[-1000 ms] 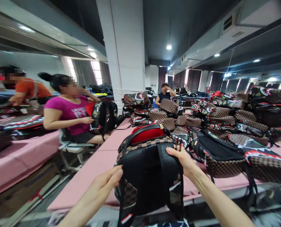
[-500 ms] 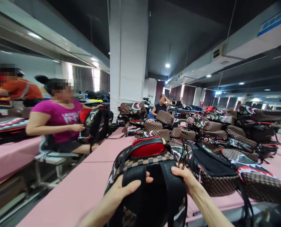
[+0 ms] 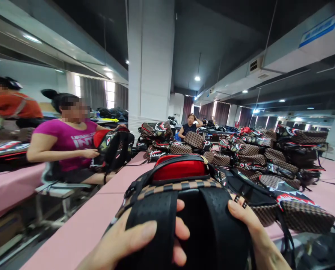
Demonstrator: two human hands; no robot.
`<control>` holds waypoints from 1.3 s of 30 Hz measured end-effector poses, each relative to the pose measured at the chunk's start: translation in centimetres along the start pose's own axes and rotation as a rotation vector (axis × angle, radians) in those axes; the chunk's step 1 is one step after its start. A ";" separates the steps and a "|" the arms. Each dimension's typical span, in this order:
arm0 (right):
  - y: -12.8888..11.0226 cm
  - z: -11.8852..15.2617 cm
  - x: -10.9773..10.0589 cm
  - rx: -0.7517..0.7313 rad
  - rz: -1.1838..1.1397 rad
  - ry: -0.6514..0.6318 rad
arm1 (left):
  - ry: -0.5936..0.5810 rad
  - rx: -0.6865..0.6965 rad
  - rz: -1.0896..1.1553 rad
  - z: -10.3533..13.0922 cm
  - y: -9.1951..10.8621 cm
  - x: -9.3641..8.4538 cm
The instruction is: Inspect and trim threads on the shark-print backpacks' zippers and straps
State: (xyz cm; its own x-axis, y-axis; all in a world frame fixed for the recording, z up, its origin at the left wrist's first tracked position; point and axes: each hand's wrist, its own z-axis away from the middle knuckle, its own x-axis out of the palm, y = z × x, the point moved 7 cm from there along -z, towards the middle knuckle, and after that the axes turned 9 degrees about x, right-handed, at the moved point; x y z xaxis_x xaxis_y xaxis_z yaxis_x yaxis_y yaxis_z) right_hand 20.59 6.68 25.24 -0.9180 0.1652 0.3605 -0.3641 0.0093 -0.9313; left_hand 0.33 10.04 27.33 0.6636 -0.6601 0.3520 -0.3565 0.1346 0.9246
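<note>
A backpack (image 3: pixel 194 228) with black shoulder straps, a brown checkered top edge and a red-lined opening stands upright right in front of me, its strap side facing me. My left hand (image 3: pixel 128 238) is wrapped around the left shoulder strap (image 3: pixel 156 213), thumb on top and fingertips showing past its inner edge. With the thumb pressed on the side of the right strap (image 3: pixel 221 221), my right hand (image 3: pixel 253 223) grips the backpack; its other fingers are hidden behind. Small black pieces with pale marks show by that thumb.
More checkered backpacks with shark-mouth prints (image 3: pixel 302 210) lie and pile up across the pink table (image 3: pixel 80 225). At the left, a seated person in a purple shirt (image 3: pixel 68 146) holds another backpack (image 3: pixel 113 148). Another person sits beyond the pile, near a white pillar (image 3: pixel 150 63).
The backpack has come closer to me and looks larger, both hands still on its straps. More fingertips of my left hand show around the strap. The view has shifted slightly right.
</note>
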 end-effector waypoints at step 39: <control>21.2 -24.0 -7.9 0.124 0.198 0.021 | 0.121 -0.113 0.168 -18.1 -21.4 -21.1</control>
State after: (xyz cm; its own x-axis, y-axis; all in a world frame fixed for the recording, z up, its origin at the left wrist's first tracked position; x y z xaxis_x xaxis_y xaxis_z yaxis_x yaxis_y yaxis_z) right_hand 23.95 29.24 1.42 -0.9705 0.1720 0.1692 -0.1949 -0.1460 -0.9699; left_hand 5.81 34.45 2.79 0.6772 -0.5291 0.5113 -0.3977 0.3215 0.8593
